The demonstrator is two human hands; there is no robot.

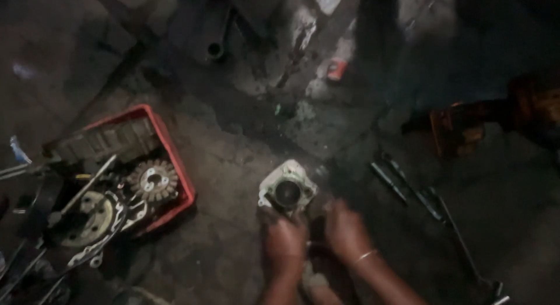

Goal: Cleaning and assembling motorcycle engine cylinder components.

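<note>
Cylinder block (287,191) (bore up) under both hands (286,238), open floor (233,165) around.

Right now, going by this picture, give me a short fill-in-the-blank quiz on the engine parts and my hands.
1. The red tray lies to the ____ of the metal cylinder block in the picture.
2. The left hand touches the block's ____ edge.
3. A thin ____ circles the wrist of the right hand.
4. The long tools lie on the ____.

Missing words: left; lower; bangle; floor
</note>
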